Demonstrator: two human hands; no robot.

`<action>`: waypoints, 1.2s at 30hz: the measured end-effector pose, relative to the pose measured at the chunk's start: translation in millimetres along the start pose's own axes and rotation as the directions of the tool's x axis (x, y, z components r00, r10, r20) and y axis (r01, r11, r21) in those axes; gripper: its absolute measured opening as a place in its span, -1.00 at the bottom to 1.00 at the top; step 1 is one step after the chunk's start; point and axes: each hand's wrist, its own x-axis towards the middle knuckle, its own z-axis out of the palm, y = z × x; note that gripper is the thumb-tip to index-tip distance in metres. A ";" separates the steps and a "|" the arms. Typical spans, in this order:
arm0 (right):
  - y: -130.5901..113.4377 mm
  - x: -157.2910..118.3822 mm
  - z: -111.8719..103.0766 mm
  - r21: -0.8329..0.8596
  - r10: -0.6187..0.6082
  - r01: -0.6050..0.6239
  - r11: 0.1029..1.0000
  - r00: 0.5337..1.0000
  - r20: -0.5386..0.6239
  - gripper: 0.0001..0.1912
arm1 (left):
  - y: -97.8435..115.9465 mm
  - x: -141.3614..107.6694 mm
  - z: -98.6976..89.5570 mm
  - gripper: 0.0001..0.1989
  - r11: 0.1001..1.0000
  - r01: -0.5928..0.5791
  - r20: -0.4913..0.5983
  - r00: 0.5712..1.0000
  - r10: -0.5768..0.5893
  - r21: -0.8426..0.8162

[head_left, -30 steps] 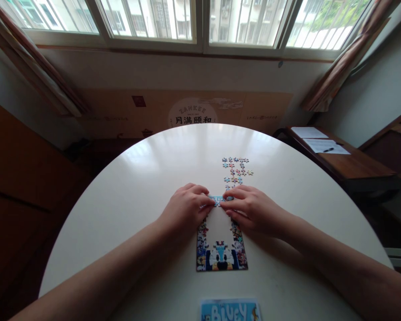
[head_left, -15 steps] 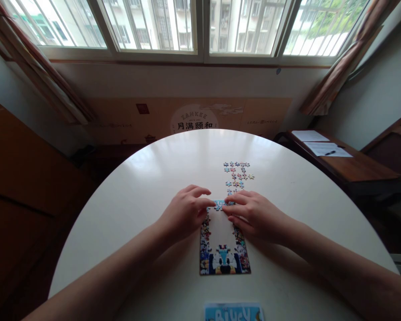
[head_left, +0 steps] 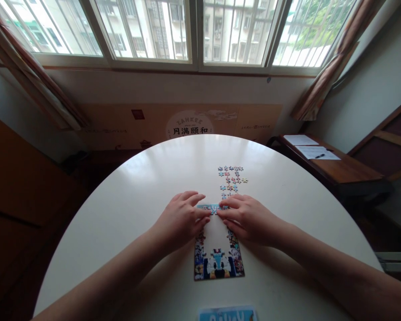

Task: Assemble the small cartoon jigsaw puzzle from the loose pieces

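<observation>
A partly assembled jigsaw puzzle (head_left: pixel 218 267) lies on the white round table, its frame joined around a bare middle and a cartoon dog's face at the near end. My left hand (head_left: pixel 182 214) rests at the far left corner, fingers apart, with fingertips touching the light-blue far edge (head_left: pixel 214 208). From the other side, my right hand (head_left: pixel 245 216) lays its outstretched fingers over the far right corner. The fingertips of both hands nearly meet on that edge. Beyond the right hand lie several loose puzzle pieces (head_left: pixel 232 174) in rough rows.
A blue printed card or box (head_left: pixel 227 314) sits at the near side of the round table (head_left: pixel 120 200), cut off by the view. At the right, papers and a pen (head_left: pixel 320 156) lie on a wooden side table (head_left: pixel 350 171). Barred windows and curtains are behind.
The view has tilted slightly, so the scene sits lower and further left. Both hands stay at the puzzle's far edge, with small shifts of the fingers.
</observation>
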 end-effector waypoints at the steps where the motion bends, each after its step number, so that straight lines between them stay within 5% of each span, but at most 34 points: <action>1: -0.6 0.1 -0.3 0.002 0.003 -0.003 1.000 1.000 0.003 -0.75 | 0.3 -0.1 -0.3 -0.78 1.000 -0.001 0.009 1.000 0.001 0.006; 13: -2.7 -0.7 1.0 -0.033 0.003 -0.003 0.999 1.000 -0.001 -0.75 | 0.6 -0.6 -0.4 -0.81 0.998 -0.035 -0.019 0.999 0.034 -0.046; 19: 7.3 -2.5 5.7 -0.056 0.026 -0.037 0.998 0.983 -0.183 -0.70 | 1.9 -0.2 4.3 -0.82 0.997 -0.033 -0.036 0.999 0.031 -0.076; 24: 25.5 -4.3 8.5 -0.081 0.135 -0.171 0.982 0.933 -0.334 -0.69 | 4.1 0.5 0.5 -0.74 0.988 0.035 -0.144 0.988 -0.057 -0.151; 30: 37.7 -3.0 14.0 -0.074 0.234 -0.285 0.956 0.887 -0.399 -0.69 | -20.7 2.6 -4.1 -0.78 0.959 0.184 -0.256 0.937 -0.237 -0.216; 36: 38.1 11.8 5.9 -0.142 0.267 -0.321 0.936 0.915 -0.303 -0.73 | -33.3 3.2 -0.3 -0.76 0.932 0.257 -0.305 0.894 -0.330 -0.255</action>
